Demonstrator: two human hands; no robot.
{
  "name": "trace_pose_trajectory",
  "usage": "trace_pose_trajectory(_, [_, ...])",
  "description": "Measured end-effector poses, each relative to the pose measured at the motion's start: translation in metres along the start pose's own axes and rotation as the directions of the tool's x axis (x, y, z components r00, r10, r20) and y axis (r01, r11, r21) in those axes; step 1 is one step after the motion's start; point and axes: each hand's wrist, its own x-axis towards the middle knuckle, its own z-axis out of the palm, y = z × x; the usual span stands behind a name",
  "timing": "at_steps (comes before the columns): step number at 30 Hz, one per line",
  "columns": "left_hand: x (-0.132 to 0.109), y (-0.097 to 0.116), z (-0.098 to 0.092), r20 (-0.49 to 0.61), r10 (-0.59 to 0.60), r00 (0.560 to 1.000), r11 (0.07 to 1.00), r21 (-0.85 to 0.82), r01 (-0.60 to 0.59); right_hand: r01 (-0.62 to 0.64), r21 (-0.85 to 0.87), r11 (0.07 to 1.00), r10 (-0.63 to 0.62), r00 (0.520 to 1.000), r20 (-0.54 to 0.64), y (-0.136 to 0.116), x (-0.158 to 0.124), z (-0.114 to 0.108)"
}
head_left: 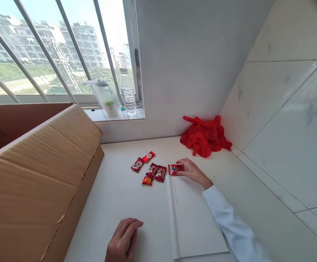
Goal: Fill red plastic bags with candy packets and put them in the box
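My right hand [192,171] pinches a red snack packet [174,169] with dark lettering between thumb and fingers, just beyond the top edge of a white paper pad [199,218]. Left of it lie several small wrapped snacks: two dark red packets [161,173] side by side, a red and yellow one [147,181] below them, another dark red packet [138,165] and a bright red one [149,156] farther back. My left hand [122,240] rests on the white tabletop near the front, fingers curled together, with nothing visible in them.
A large open cardboard box [38,174] stands on the left. Red plastic bags [204,134] lie bunched in the back right corner. On the window sill are a clear water bottle [127,94] and a clear plastic bag [107,100]. A tiled wall [292,138] bounds the right side.
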Motion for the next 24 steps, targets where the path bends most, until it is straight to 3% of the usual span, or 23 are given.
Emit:
trace_pose_trajectory(3, [0.024, -0.005, 0.02, 0.009, -0.131, 0.991, 0.99, -0.058, 0.131, 0.013, -0.058, 0.998, -0.015, 0.999, -0.045, -0.001, 0.006, -0.001])
trace_pose_trajectory(7, [0.039, -0.022, 0.03, 0.045, -0.295, 0.955, 0.943, -0.15, 0.298, -0.111, -0.166, 0.98, 0.073, 0.972, -0.223, 0.02, 0.025, -0.031])
trace_pose_trajectory(11, [0.039, -0.027, 0.026, 0.121, -0.375, 0.919, 0.895, -0.212, 0.393, -0.374, -0.213, 0.903, 0.258, 0.866, -0.428, 0.049, 0.053, -0.069])
trace_pose_trajectory(15, [0.038, -0.024, 0.024, 0.173, -0.442, 0.88, 0.849, -0.238, 0.473, -0.53, -0.206, 0.822, 0.391, 0.789, -0.474, 0.067, 0.07, -0.077])
trace_pose_trajectory(20, [0.037, -0.024, 0.026, 0.19, -0.439, 0.878, 0.844, -0.247, 0.476, -0.532, -0.213, 0.82, 0.417, 0.809, -0.414, 0.077, 0.056, -0.065])
trace_pose_trajectory(24, [0.035, -0.025, 0.026, 0.193, -0.429, 0.882, 0.851, -0.24, 0.466, -0.484, -0.21, 0.849, 0.395, 0.847, -0.355, 0.085, 0.04, -0.072])
